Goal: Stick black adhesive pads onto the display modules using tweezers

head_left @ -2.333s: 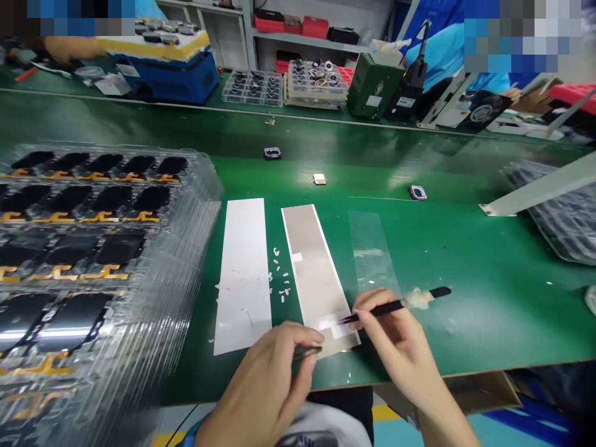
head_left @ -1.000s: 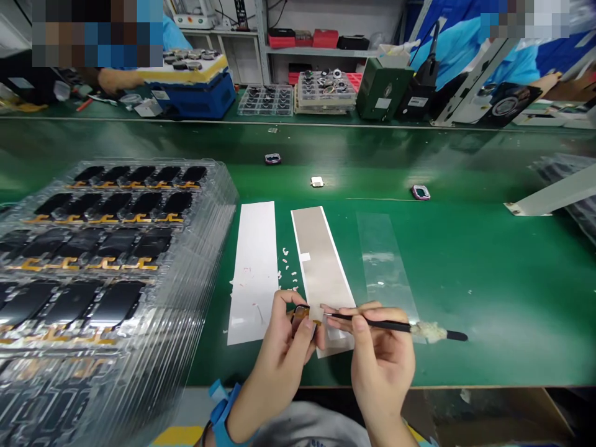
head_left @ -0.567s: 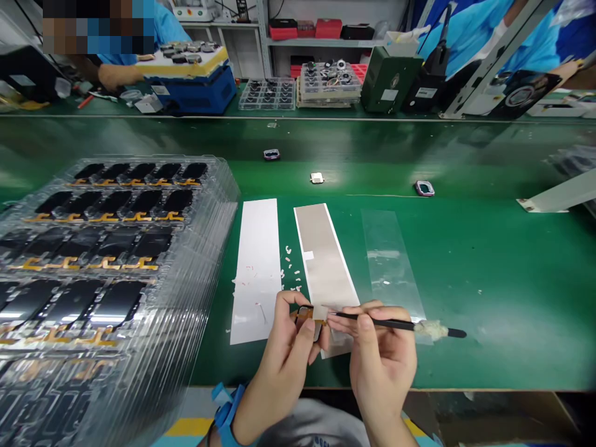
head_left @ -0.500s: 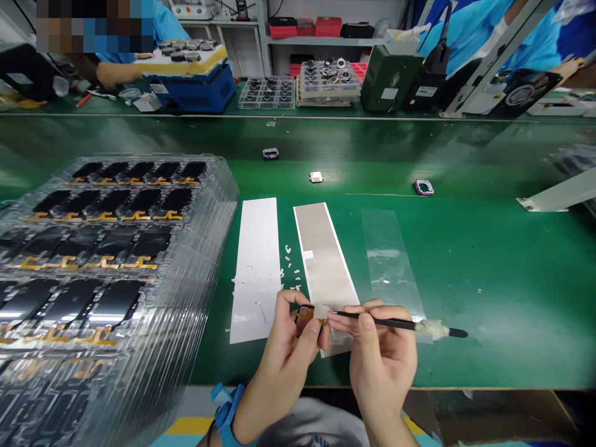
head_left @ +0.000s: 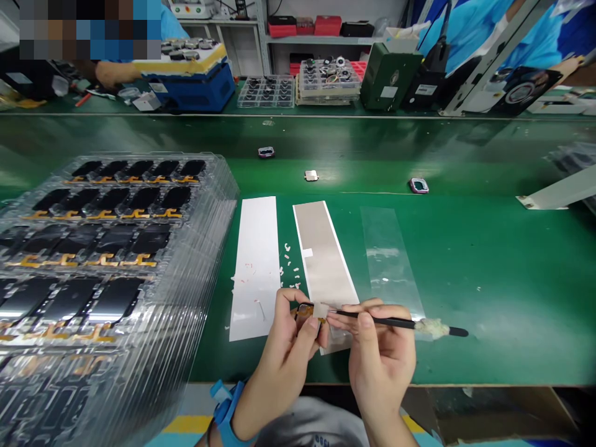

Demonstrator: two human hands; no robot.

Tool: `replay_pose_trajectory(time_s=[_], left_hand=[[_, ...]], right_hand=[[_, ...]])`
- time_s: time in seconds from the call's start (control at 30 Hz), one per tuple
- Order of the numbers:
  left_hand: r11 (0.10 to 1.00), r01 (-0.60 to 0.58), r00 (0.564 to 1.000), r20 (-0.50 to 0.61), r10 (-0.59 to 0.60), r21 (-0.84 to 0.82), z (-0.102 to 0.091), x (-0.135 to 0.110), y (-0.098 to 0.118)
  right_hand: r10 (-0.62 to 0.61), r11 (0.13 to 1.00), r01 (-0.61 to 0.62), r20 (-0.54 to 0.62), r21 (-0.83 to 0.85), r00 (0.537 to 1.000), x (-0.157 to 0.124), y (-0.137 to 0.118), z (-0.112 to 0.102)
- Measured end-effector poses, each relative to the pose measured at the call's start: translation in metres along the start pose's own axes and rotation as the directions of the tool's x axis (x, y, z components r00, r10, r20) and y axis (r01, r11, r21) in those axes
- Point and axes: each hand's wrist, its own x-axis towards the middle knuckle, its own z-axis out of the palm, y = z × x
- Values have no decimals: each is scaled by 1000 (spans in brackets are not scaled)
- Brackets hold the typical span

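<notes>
My left hand [head_left: 286,347] pinches a small dark part with an orange flex strip [head_left: 307,310] just above the near end of the grey liner sheet [head_left: 323,254]. My right hand [head_left: 382,360] grips black tweezers [head_left: 386,322] whose tip meets the part; a small pale sticker sits at that tip. A wad of white tape [head_left: 431,327] wraps the tweezers' rear end. A white sheet [head_left: 254,261] lies to the left of the grey one, with tiny white scraps [head_left: 288,264] between them. A clear film strip [head_left: 388,261] lies to the right.
A tall stack of clear trays [head_left: 102,248] holding black parts fills the left. Three small parts [head_left: 311,175] [head_left: 266,151] [head_left: 418,184] lie on the green belt [head_left: 488,261] beyond. Another person's hand [head_left: 109,74], a blue box [head_left: 190,77], trays and equipment line the far side.
Earlier my tweezers worked at the grey sheet's near end on the table. Both hands have since come together above the sheet, left holding the part, tweezers tip against it. Little movement in the last second.
</notes>
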Motion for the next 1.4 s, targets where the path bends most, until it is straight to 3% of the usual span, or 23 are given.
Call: replay_pose_trajectory(time_s=[0.23,0.53,1.1,1.4], left_hand=[[1000,24,1000,19,-25,13,0,-3,9],[995,74,997,-40,-71,62,0,-4,8],[985,63,996,-69,-52,161,1,-5,7],[989,-44,995,-80,55,138,1,-1,1]], right_hand=[[-70,997,69,59,21,996,0,-3,4],[-126,992,127,71,-18,990,0,-6,6],[-88,995,91,65,-39,994,0,-5,5],[-41,998,44,63,-45,997,-2,-4,4]])
